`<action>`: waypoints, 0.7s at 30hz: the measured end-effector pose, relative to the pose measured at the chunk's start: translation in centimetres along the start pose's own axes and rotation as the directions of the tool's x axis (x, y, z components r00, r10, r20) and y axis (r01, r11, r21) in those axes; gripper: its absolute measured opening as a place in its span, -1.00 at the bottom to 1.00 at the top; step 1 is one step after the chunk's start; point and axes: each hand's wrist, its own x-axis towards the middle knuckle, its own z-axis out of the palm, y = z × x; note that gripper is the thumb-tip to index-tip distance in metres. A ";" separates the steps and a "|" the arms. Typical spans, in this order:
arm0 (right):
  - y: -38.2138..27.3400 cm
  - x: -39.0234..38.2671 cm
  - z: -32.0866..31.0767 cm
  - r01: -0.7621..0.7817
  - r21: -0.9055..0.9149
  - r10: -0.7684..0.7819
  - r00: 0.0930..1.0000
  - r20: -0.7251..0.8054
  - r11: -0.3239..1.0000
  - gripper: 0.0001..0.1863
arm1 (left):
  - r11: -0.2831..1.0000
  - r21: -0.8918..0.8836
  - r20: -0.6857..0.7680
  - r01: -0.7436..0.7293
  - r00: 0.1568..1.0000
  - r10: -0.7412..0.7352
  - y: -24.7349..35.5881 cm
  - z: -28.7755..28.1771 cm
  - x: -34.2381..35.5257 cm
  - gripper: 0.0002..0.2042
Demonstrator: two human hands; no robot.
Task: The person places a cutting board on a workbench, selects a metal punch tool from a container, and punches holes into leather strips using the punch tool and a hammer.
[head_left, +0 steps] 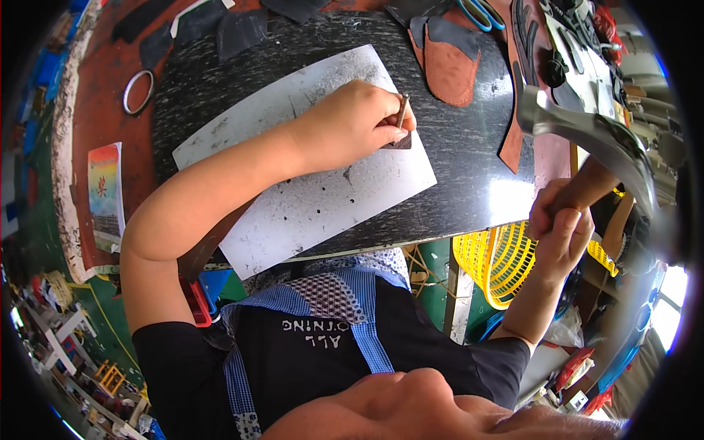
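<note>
My left hand (350,123) rests over the right part of a white board (323,220) marked with small holes and scuffs. Its fingers pinch a thin metal punch (402,110), held close to upright. Under those fingertips lies a small dark brown piece (400,144), probably leather, mostly covered by the hand. The punch's lower tip is hidden. Off the table's right side, my right hand (563,229) is wrapped round the wooden handle of a hammer (565,121). The hammer's metal head is raised, apart from the punch.
Brown and black leather pieces (449,70) lie at the far right of the dark tabletop (469,139), near blue-handled scissors (480,13) and a long leather strip (512,136). A tape roll (138,92) sits at the left. A yellow basket (499,264) stands below the right edge.
</note>
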 end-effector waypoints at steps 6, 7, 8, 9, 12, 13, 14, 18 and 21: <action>-0.5 -1.0 0.8 -0.039 0.109 0.044 0.998 -0.043 0.993 -0.40 | 0.875 0.371 -0.008 -0.312 0.941 0.339 0.2 1.4 -0.2 -0.88; 0.0 -1.1 1.3 -0.086 -0.045 0.087 0.996 0.026 0.995 -0.43 | 0.831 0.457 0.003 -0.318 0.935 0.356 0.2 1.4 -0.5 -0.88; 0.6 -0.6 1.7 -0.064 -0.391 0.150 0.969 0.195 0.918 -0.48 | 0.830 0.465 -0.001 -0.308 0.937 0.349 0.2 1.2 -0.8 -0.88; 1.6 -0.8 1.9 -0.115 -0.237 0.167 0.963 0.213 0.965 -0.46 | 0.907 0.352 -0.027 -0.234 0.965 0.259 0.2 1.0 -0.8 -0.90; 0.6 -0.6 1.5 -0.170 -0.018 0.171 0.979 0.108 0.985 -0.42 | 0.996 0.082 -0.051 -0.037 0.998 0.041 -0.2 0.4 -0.9 -0.92; 0.4 -0.5 1.3 -0.158 -0.007 0.158 0.982 0.107 0.987 -0.44 | 0.994 -0.069 -0.041 0.086 0.995 -0.089 -0.3 0.2 -1.0 -0.92; 0.3 -0.3 1.3 -0.155 -0.010 0.155 0.983 0.101 0.988 -0.44 | 0.989 -0.101 -0.003 0.108 0.994 -0.109 -0.4 0.0 -0.9 -0.90; -0.4 0.3 1.0 -0.081 0.011 0.081 0.996 0.046 0.997 -0.48 | 0.999 0.039 -0.008 0.008 1.000 -0.008 0.3 -0.1 -0.8 -0.90; 0.0 0.1 1.1 0.051 0.224 -0.053 0.999 0.004 0.973 -0.50 | 0.956 0.254 -0.005 -0.147 0.988 0.153 0.2 0.4 -1.0 -0.89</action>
